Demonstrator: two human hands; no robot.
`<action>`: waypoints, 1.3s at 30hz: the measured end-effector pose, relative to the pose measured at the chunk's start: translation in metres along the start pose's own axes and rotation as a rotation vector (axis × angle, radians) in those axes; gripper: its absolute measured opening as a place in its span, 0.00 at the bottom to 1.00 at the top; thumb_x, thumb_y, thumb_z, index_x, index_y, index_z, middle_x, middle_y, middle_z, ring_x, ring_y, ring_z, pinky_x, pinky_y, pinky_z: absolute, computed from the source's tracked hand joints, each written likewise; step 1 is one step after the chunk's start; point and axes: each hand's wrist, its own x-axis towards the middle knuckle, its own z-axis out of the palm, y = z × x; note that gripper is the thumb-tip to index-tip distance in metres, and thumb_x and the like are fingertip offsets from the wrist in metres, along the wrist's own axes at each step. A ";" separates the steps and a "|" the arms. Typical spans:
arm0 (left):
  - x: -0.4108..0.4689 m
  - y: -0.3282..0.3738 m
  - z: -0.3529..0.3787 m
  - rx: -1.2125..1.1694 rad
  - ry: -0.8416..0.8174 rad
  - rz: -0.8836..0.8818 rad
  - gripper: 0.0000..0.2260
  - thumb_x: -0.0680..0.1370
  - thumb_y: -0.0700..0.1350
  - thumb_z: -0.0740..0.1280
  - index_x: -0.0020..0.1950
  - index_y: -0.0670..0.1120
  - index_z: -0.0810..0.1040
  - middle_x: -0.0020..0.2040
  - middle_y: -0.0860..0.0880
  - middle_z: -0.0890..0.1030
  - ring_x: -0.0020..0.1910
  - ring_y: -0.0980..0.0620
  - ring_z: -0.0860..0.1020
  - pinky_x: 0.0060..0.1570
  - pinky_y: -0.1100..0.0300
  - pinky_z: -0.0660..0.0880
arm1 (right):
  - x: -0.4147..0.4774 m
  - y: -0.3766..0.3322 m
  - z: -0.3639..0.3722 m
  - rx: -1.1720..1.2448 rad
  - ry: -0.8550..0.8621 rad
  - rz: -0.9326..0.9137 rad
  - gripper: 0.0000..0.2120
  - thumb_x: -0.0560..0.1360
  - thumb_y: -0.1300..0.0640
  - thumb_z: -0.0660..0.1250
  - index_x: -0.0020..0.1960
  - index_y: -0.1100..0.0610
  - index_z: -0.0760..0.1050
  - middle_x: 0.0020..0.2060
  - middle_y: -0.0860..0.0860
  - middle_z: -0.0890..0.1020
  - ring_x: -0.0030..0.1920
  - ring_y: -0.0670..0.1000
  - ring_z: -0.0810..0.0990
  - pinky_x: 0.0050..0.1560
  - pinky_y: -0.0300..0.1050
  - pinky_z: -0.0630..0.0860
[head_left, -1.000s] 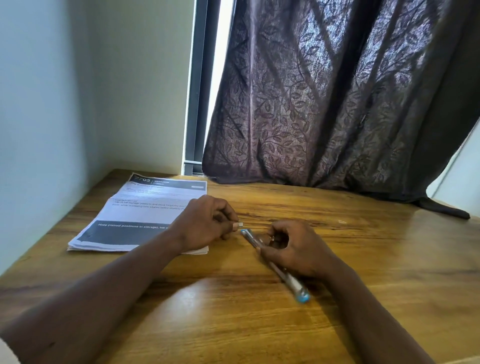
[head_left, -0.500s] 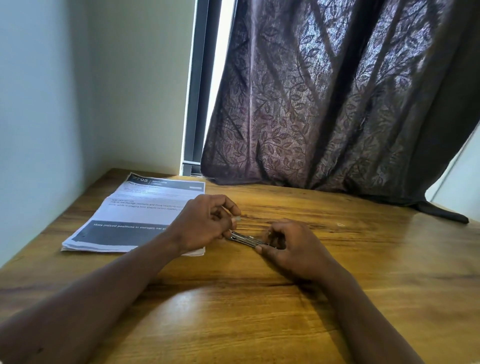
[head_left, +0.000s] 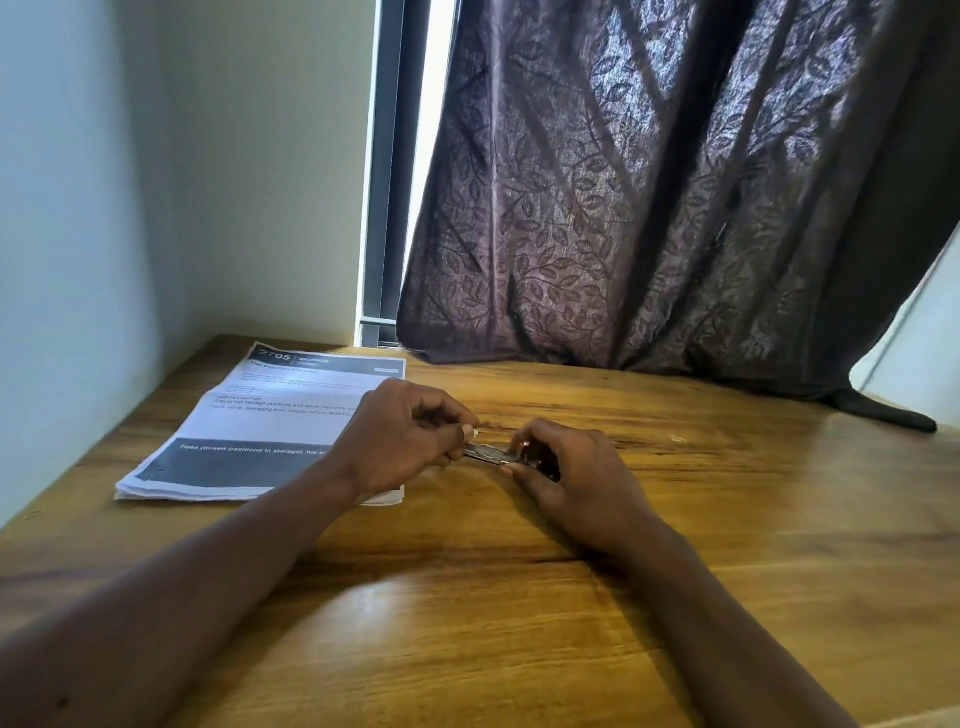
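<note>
Over the brown wooden table (head_left: 467, 597), left hand (head_left: 405, 441) and right hand (head_left: 571, 473) each pinched an end of a slim silvery pen (head_left: 488, 455), apparently capping it; a straight push was needed next.

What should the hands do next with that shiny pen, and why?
Probably ease both hands gently toward each other along the pen. The left hand pinches one end, the right hand curls round the other, and only a short shiny stretch shows between them, so it looks like two parts being pushed together. What the hands hide cannot be told.
</note>
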 end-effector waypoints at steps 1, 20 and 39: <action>0.000 0.000 0.000 0.001 -0.010 -0.001 0.05 0.76 0.37 0.75 0.50 0.44 0.87 0.39 0.49 0.87 0.38 0.49 0.86 0.42 0.56 0.85 | 0.000 -0.001 0.000 -0.005 -0.005 -0.003 0.10 0.78 0.48 0.70 0.59 0.46 0.77 0.50 0.45 0.83 0.51 0.46 0.80 0.55 0.51 0.80; -0.005 0.002 0.007 0.298 0.013 0.169 0.09 0.74 0.42 0.77 0.52 0.53 0.87 0.41 0.58 0.86 0.42 0.59 0.83 0.42 0.69 0.77 | 0.002 -0.001 0.007 -0.018 0.101 -0.063 0.11 0.76 0.48 0.73 0.57 0.49 0.80 0.48 0.45 0.85 0.48 0.45 0.81 0.52 0.50 0.80; -0.004 0.006 0.007 0.282 0.028 0.108 0.08 0.73 0.38 0.78 0.49 0.50 0.86 0.38 0.57 0.84 0.39 0.63 0.82 0.38 0.73 0.76 | 0.003 -0.002 0.008 -0.002 0.131 -0.077 0.12 0.76 0.48 0.73 0.57 0.50 0.80 0.48 0.45 0.85 0.47 0.44 0.80 0.52 0.48 0.80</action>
